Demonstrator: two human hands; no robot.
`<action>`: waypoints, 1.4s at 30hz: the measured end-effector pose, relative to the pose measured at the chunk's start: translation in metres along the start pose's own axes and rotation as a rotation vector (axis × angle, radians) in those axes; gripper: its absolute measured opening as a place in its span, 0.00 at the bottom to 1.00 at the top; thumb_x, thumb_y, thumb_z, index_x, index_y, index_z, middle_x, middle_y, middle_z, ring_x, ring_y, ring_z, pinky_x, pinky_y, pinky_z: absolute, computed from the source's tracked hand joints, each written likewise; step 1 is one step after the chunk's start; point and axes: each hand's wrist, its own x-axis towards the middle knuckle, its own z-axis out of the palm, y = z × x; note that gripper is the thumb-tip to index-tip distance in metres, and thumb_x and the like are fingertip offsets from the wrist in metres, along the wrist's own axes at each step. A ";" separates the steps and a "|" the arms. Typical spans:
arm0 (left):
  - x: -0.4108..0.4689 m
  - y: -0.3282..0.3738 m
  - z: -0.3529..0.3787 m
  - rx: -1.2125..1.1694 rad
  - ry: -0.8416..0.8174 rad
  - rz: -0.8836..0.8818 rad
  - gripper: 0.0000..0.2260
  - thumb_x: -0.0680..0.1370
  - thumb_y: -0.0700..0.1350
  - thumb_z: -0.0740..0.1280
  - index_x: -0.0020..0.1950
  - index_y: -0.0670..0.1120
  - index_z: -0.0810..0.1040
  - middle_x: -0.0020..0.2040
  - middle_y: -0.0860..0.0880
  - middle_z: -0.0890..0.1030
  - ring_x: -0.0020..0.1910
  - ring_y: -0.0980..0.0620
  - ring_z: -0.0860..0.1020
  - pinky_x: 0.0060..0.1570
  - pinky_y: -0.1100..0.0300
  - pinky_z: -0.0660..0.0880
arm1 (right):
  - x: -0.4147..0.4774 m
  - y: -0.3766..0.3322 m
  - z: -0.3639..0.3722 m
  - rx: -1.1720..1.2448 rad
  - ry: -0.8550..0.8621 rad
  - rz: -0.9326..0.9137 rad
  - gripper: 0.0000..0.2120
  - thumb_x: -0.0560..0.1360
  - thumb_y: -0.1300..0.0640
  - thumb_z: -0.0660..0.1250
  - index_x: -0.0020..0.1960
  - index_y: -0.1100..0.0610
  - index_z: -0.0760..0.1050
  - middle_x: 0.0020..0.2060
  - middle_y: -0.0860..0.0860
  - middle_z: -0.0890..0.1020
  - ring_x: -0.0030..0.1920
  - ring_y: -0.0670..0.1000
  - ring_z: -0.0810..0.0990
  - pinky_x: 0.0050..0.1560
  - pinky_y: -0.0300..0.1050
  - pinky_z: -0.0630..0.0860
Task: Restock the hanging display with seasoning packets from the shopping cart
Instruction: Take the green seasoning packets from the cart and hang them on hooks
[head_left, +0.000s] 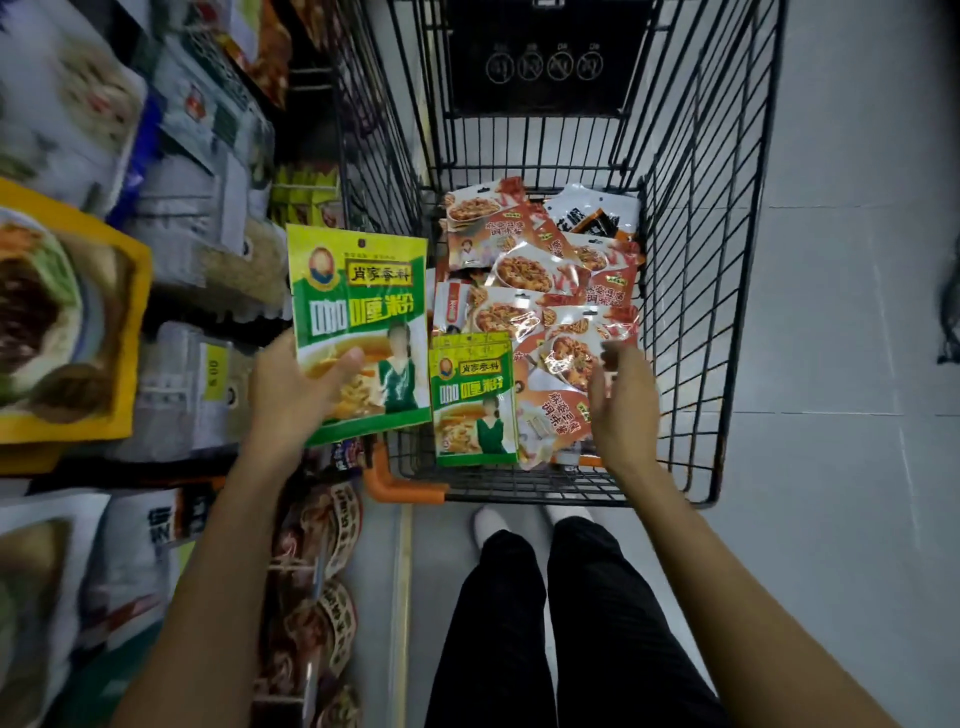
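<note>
My left hand (296, 387) grips a green and yellow seasoning packet (358, 312) by its lower edge, holding it upright between the shelf and the black wire shopping cart (696, 312). A second green and yellow packet (474, 400) lies in the cart's near left corner. Beside it spreads a pile of orange and white packets (540, 291). My right hand (621, 402) hovers over those orange packets inside the cart, fingers apart and holding nothing. The hanging display (171, 249) with rows of packets fills the left side, blurred.
A white and black packet (592, 213) lies at the cart's far end. The cart's orange bumper (402, 486) sits near the shelf base. My legs and white shoes (488, 522) stand behind the cart. Grey tiled floor (852, 364) lies to the right.
</note>
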 end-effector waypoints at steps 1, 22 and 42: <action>-0.001 -0.001 -0.009 -0.015 0.025 -0.011 0.14 0.74 0.41 0.72 0.59 0.48 0.78 0.52 0.51 0.81 0.47 0.53 0.80 0.43 0.61 0.75 | -0.001 -0.004 0.019 0.020 -0.101 0.028 0.13 0.81 0.58 0.60 0.63 0.64 0.71 0.53 0.58 0.78 0.53 0.57 0.77 0.51 0.51 0.75; 0.002 -0.009 -0.015 -0.204 0.046 -0.032 0.13 0.74 0.37 0.71 0.57 0.48 0.78 0.48 0.55 0.82 0.45 0.61 0.81 0.44 0.65 0.78 | 0.026 0.061 0.096 -0.022 -0.413 0.560 0.12 0.76 0.57 0.69 0.52 0.66 0.76 0.47 0.62 0.81 0.43 0.57 0.81 0.42 0.48 0.80; -0.049 0.065 -0.055 -0.443 0.260 -0.122 0.09 0.74 0.45 0.73 0.52 0.47 0.80 0.49 0.49 0.84 0.55 0.44 0.80 0.53 0.48 0.78 | 0.066 -0.091 -0.054 0.956 -0.724 0.359 0.02 0.80 0.62 0.60 0.49 0.60 0.71 0.44 0.56 0.81 0.36 0.51 0.85 0.37 0.48 0.84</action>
